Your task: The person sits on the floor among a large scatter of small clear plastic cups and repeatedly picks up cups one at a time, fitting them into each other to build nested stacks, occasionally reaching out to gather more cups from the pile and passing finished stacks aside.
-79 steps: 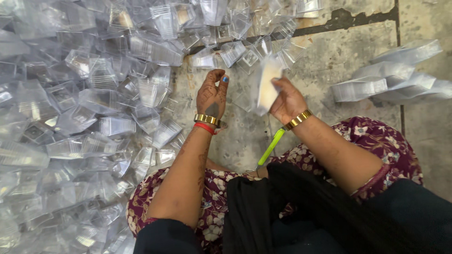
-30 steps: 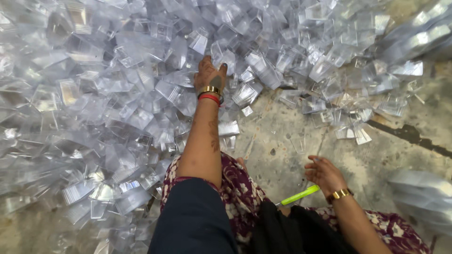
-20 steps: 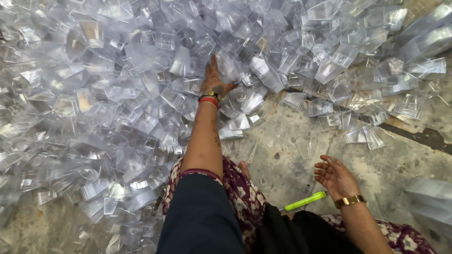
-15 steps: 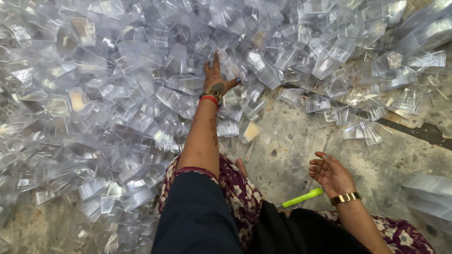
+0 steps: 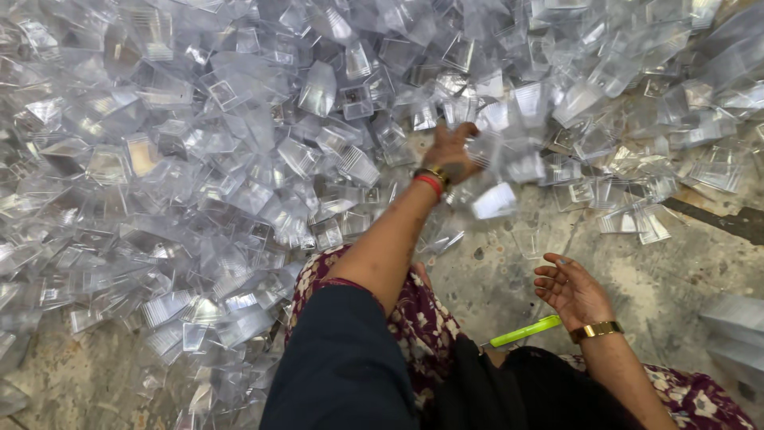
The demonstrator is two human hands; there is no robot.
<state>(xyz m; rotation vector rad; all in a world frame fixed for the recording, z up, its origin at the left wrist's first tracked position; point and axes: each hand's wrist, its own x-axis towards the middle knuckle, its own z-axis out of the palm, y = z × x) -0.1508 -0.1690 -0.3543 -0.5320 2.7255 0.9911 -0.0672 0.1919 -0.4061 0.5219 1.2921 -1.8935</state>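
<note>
A big heap of small clear plastic box pieces (image 5: 239, 159) covers the floor ahead and to the left. My left hand (image 5: 452, 150), with gold and red bangles at the wrist, reaches into the heap's near edge. Its fingers curl around blurred clear pieces (image 5: 509, 163), and another piece (image 5: 493, 201) hangs just below it. My right hand (image 5: 569, 291), wearing a gold bangle, rests palm up above my lap with fingers apart and nothing in it. A lime-green pen (image 5: 525, 330) lies on my lap beside it.
Bare stained concrete floor (image 5: 637, 271) shows between the heap and my knees. A stack of clear pieces (image 5: 736, 330) sits at the right edge. A dark crack (image 5: 716, 219) runs across the floor on the right. My floral dress (image 5: 414, 318) covers my legs.
My left hand was pressed flat on the heap; it has since curled, lifted and swung right, pulling clear pieces along. My right hand stays open near my lap.
</note>
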